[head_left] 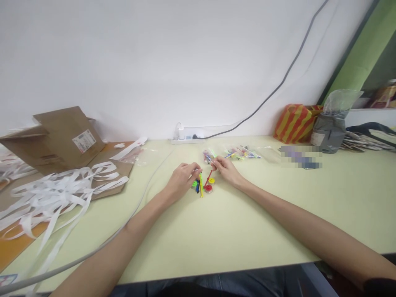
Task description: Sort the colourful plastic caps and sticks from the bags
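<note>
L hand (182,181) curls just beside green disc (194,184), R hand (228,170) curls at far end of red stick (208,178), exact grip of both unclear, w/ yellow stick (201,187) btwn them, all prob. best handled w/ light, steady pinch.

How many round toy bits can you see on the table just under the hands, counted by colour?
Red round bit: 1
Yellow round bit: 1
Green round bit, partly hidden: 1
Total I can see: 3
</note>
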The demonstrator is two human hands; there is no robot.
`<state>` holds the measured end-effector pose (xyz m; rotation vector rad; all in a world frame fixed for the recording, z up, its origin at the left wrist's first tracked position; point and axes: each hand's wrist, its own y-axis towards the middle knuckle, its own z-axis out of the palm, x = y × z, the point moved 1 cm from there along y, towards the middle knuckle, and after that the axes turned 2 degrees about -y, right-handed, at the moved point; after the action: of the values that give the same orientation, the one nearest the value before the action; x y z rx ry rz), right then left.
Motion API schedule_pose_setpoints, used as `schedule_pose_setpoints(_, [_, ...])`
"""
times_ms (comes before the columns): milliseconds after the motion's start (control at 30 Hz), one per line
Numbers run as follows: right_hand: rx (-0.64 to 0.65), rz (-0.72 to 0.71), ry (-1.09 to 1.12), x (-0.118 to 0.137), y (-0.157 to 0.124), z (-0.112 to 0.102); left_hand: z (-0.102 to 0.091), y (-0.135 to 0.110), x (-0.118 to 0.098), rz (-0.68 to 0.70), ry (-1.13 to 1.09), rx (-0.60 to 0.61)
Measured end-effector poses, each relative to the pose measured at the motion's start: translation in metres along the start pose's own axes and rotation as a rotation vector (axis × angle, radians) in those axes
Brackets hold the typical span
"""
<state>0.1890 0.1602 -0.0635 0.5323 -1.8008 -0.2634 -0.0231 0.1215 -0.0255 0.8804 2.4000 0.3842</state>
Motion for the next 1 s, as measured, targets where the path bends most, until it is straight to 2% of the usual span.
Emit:
schedule_pose_setpoints(200, [0.121, -0.010, 0.017, 0.009, -0.007, 0.005, 0.000, 0.000, -0.001, 0.008, 0.000, 0.002])
schedule_pose_setpoints(433, [0.160, 0.004, 0.042, 0.026, -0.014, 0.008, 0.000, -0.001, 0.000, 0.021, 0.005, -0.054])
schedule_pose_setpoints(633, [0.214, 0.024, 0.174, 0.030, -0.015, 0.010, 0.001, -0.001, 0.000, 0.022, 0.000, -0.043])
schedule_pose_setpoints(733, [0.065, 0.021, 0.204, 0.031, -0.012, 0.008, 0.000, -0.002, -0.001, -0.019, -0.067, -0.137])
schedule_pose_setpoints(800, [-0.099, 0.078, 0.282, 0.035, -0.013, 0.006, -0.002, -0.002, -0.003, -0.047, -0.134, -0.238])
schedule_pose_setpoints(867, [-0.195, 0.169, 0.402, 0.042, -0.020, 0.003, -0.003, -0.003, -0.007, -0.064, -0.229, -0.303])
schedule_pose_setpoints(1000, [-0.152, 0.270, 0.504, 0.059, -0.037, 0.002, -0.001, -0.004, -0.018, -0.113, -0.430, -0.280])
